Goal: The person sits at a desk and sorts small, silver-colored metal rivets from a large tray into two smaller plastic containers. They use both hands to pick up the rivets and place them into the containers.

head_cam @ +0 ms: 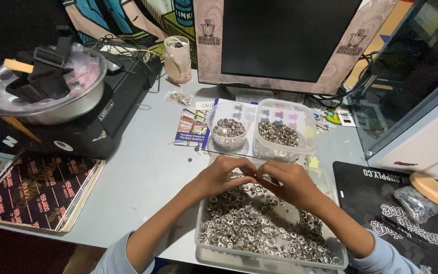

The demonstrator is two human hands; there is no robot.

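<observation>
Snaps (259, 231), small and silvery, fill a tray (206, 253) on the counter (148, 177). Above them the left hand (221, 175) and right hand (290, 182) meet, fingers pinching what seems a single snap between them. Behind stand two tubs (279, 134) partly filled, so sorting looks underway; dropping the piece demands the correct tub.

Your hands (257, 180) hide their own fingertips and whatever tiny piece sits between them, the tray's (272, 260) near edge is cut off below, and your elbows leave view.
</observation>
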